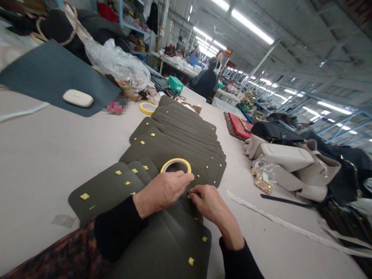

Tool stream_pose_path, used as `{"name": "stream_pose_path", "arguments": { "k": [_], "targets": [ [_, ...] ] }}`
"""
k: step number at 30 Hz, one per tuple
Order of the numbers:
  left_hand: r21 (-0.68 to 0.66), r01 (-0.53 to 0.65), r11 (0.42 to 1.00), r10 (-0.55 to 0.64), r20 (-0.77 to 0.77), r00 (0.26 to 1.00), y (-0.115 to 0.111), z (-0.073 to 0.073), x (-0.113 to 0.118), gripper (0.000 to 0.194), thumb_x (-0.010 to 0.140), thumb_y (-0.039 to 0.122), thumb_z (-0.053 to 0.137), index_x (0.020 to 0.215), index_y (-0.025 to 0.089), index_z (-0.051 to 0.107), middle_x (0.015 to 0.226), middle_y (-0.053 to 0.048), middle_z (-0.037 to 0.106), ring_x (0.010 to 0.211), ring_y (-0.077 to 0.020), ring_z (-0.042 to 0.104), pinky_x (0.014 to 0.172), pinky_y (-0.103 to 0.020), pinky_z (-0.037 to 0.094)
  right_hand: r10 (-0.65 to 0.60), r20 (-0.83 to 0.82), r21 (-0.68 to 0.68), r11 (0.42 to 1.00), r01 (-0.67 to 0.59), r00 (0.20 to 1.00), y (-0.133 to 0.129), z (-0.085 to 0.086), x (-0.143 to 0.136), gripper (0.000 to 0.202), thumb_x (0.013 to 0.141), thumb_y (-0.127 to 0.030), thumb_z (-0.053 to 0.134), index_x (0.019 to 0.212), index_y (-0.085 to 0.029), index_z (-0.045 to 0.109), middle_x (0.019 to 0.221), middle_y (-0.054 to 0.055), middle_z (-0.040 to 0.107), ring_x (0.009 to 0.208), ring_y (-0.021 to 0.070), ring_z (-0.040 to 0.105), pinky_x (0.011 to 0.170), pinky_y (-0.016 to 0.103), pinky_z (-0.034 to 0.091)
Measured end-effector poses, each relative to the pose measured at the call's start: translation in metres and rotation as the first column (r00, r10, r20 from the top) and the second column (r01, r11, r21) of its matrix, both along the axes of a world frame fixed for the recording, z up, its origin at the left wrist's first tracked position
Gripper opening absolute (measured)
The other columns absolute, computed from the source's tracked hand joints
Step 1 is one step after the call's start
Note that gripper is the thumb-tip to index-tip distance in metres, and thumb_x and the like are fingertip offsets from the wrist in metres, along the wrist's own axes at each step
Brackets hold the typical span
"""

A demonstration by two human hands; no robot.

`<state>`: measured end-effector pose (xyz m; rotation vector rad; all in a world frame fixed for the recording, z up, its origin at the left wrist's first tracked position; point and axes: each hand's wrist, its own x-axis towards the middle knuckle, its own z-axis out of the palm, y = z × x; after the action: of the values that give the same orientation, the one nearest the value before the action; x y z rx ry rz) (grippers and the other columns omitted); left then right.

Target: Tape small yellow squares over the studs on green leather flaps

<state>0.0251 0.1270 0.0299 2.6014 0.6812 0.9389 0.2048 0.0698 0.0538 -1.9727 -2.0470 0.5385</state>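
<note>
Overhead, head view: left hand [162,192] closed on a yellow tape roll [176,165], fingertips pinching its near rim; roll rests on the fanned row of dark olive leather panels [174,131]. Right hand [209,202] at 3 o'clock of the left, fingers curled, tips pressed to a panel; whether it pinches anything I cannot tell. Small yellow tape squares [84,196] dot panels at 9 o'clock. Second tape roll [148,108] lies on the table [43,155] at 12 o'clock.

I see panels [174,139] overlapped in a row on the table [43,162], near to far. Tape roll [176,166] on the panels, just beyond my hands. Second roll [148,108] far, mat [52,73] far left, bags [293,162] right.
</note>
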Motion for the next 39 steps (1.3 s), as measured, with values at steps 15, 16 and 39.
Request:
{"name": "stream_pose_path", "arguments": {
  "k": [15,16,39],
  "targets": [
    [-0.006,-0.001,1.000,0.001,-0.034,0.999,-0.009,-0.004,0.004,0.034,0.097,0.021,0.038,0.130,0.016,0.036,0.109,-0.008,0.066,0.088,-0.0174,0.069,0.075,-0.027,0.055,0.224,-0.115,0.625,0.773,-0.105,0.968,-0.013,-0.012,-0.004,0.016,0.086,-0.011,0.048,0.084,-0.019,0.062,0.079,0.004,0.067,0.074,0.0147,0.062,0.069,0.026,0.050],
    [-0.006,0.002,1.000,-0.003,-0.037,0.999,-0.009,-0.003,0.004,0.030,0.097,0.020,0.038,0.127,0.016,0.039,0.106,-0.007,0.067,0.087,-0.0169,0.068,0.074,-0.027,0.055,0.209,-0.091,0.640,0.761,-0.103,0.974,-0.013,-0.013,-0.004,0.016,0.086,-0.010,0.048,0.082,-0.019,0.061,0.076,0.003,0.067,0.070,0.0141,0.062,0.066,0.025,0.049],
    [0.119,-0.104,0.987,0.140,-0.361,0.922,-0.020,-0.015,0.027,0.009,0.090,0.010,0.047,0.089,0.019,0.050,0.084,-0.003,0.058,0.077,-0.0210,0.054,0.064,-0.032,0.049,-0.299,-0.629,0.122,0.874,0.471,0.718,0.015,-0.037,0.022,0.031,0.078,-0.042,0.062,0.084,-0.014,0.072,0.066,0.004,0.069,0.058,0.0161,0.063,0.055,0.027,0.053]
  ]
}}
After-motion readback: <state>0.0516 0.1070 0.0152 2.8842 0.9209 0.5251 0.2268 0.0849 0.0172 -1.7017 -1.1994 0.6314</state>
